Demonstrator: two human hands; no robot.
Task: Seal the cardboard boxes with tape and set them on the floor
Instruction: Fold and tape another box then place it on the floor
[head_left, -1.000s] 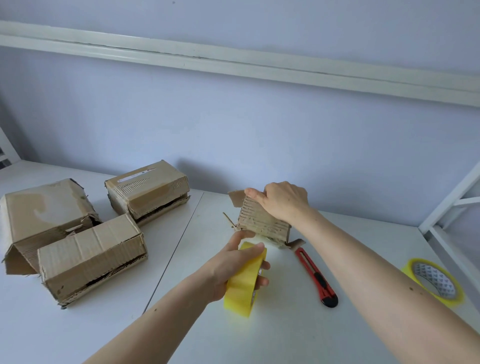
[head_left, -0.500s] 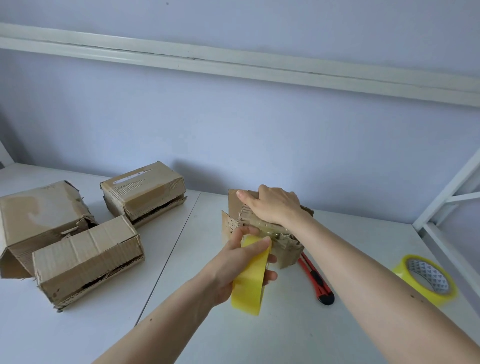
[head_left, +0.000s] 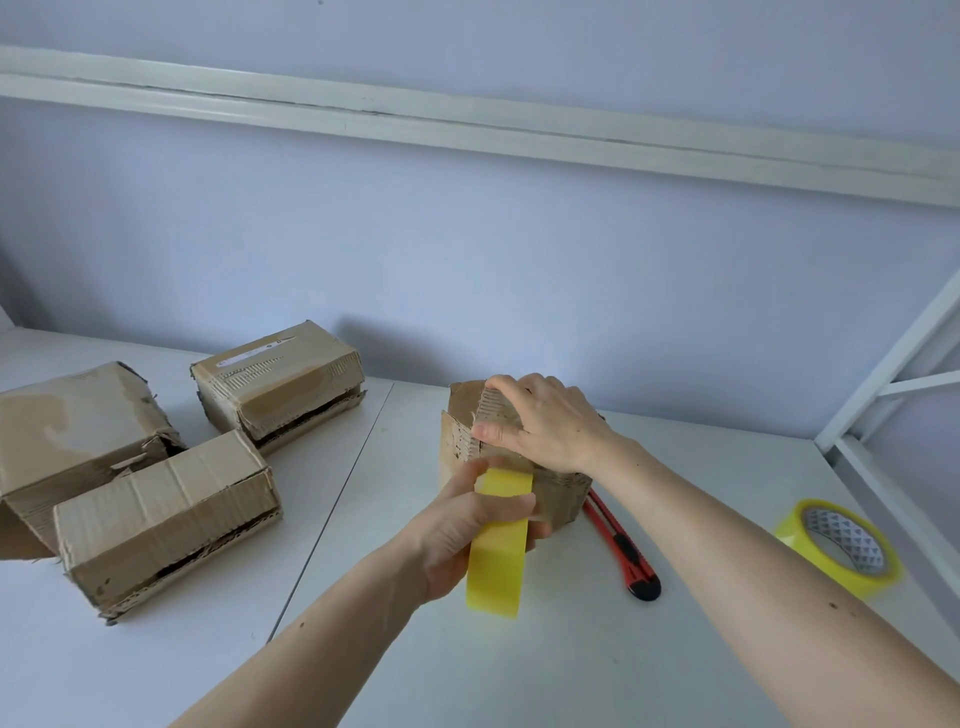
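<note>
Nearest to us, the left hand (head_left: 467, 525) is wrapped round a yellow roll of tape (head_left: 496, 545), fingers curled over the top of it and thumb underneath, the roll standing on edge just above the white table (head_left: 571, 665). The upper rim of the roll sits right up against the near face of the small cardboard box (head_left: 558, 493), and whether any tape is stuck to the cardboard there cannot be told.

On to the box itself: it is on the table in the middle of the scene, worn and ragged at its edges. The right hand (head_left: 545, 423) is on top of it, fingers bent over the far top edge and the thumb pressed on the left corner, gripping it.

Just right of the box a red utility knife (head_left: 621, 548) lies on the table, its black end toward us, its far end hidden behind the box. Further right, near the table's edge, a second yellow roll (head_left: 844, 545) lies flat with its patterned core showing.

Over on the left, three more boxes are grouped: a long one (head_left: 161, 519) nearest, a larger crumpled one (head_left: 72, 431) behind it to the left, and a third (head_left: 278, 384) farthest back with a white label on top. Behind everything, a pale blue wall (head_left: 519, 270) with a white rail (head_left: 467, 124) across it.
</note>
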